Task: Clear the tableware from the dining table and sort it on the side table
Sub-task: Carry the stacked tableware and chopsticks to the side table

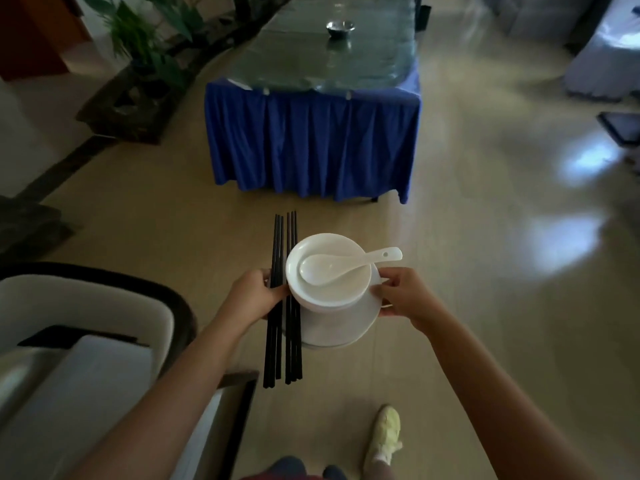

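Note:
I carry a stack of white tableware over the floor: a plate (341, 327) at the bottom, a bowl (325, 299) on it, a small saucer inside, and a white ceramic spoon (341, 266) lying on top. My left hand (254, 297) grips the plate's left edge together with several black chopsticks (282, 341) that point forward. My right hand (403, 296) holds the plate's right rim. Ahead stands the side table (311, 157) with a blue skirt and a glass top, bearing a metal bowl (340, 28).
A white chair (79, 323) stands close at my left. Potted plants (145, 39) and a dark planter border lie along the far left. White-covered chairs (609, 57) are at the far right. My shoe (384, 434) is on the tiled floor below.

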`<control>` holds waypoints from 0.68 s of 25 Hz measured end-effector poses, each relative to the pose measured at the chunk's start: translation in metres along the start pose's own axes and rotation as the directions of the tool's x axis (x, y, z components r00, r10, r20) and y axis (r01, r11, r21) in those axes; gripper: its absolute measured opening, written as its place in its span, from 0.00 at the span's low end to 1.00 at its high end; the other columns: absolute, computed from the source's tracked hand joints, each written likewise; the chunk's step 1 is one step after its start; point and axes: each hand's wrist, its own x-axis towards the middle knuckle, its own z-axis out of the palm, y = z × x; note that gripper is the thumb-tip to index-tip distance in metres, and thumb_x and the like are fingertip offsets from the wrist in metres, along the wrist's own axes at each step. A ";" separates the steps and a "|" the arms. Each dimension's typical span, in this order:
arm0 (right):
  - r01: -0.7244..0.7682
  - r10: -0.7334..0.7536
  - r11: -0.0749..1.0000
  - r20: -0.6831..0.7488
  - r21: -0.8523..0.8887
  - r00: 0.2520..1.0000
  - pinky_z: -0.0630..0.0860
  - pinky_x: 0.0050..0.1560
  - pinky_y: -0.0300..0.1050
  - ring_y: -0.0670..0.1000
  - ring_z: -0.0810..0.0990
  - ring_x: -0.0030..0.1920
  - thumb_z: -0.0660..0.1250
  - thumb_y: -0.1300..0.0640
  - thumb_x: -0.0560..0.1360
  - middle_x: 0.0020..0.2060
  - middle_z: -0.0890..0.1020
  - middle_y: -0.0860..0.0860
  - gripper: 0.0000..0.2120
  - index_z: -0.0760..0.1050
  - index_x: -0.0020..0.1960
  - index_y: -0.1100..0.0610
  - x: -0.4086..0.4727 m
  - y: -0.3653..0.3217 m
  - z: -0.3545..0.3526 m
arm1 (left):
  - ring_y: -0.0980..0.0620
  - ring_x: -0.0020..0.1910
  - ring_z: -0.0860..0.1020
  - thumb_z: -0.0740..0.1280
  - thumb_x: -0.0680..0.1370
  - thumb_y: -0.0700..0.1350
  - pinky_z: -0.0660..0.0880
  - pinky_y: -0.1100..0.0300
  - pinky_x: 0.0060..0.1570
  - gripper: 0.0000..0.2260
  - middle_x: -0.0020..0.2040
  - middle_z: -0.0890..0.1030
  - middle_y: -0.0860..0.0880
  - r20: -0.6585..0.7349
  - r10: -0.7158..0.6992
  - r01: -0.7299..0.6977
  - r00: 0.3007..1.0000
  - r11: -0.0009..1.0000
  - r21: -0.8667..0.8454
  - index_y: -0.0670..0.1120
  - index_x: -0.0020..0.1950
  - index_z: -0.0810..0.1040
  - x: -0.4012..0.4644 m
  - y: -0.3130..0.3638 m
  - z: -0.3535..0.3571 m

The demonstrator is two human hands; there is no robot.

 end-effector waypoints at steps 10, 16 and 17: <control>0.003 -0.003 0.999 0.000 -0.036 1.000 0.80 0.30 0.39 0.50 0.81 0.34 0.61 0.71 0.72 0.33 0.80 0.54 0.17 0.78 0.57 0.61 0.148 -0.048 -0.202 | 0.44 0.45 0.83 0.69 0.74 0.48 0.81 0.48 0.47 0.21 0.52 0.81 0.40 0.008 -0.027 0.028 1.000 0.995 -0.099 0.40 0.64 0.73 0.150 0.159 0.120; -0.015 0.015 0.999 -0.012 -0.043 1.000 0.82 0.37 0.44 0.50 0.79 0.34 0.59 0.71 0.73 0.32 0.78 0.54 0.17 0.78 0.57 0.62 0.250 -0.073 -0.286 | 0.44 0.44 0.82 0.69 0.74 0.46 0.81 0.50 0.43 0.14 0.49 0.82 0.40 0.026 -0.004 0.008 1.000 0.993 -0.118 0.40 0.57 0.76 0.258 0.240 0.167; -0.014 0.013 0.999 -0.017 -0.050 1.000 0.82 0.37 0.44 0.50 0.78 0.34 0.59 0.71 0.73 0.32 0.78 0.54 0.17 0.78 0.57 0.62 0.273 -0.082 -0.300 | 0.44 0.44 0.83 0.69 0.74 0.46 0.81 0.49 0.44 0.13 0.48 0.82 0.40 0.028 0.007 -0.003 1.000 0.992 -0.123 0.40 0.55 0.77 0.281 0.254 0.172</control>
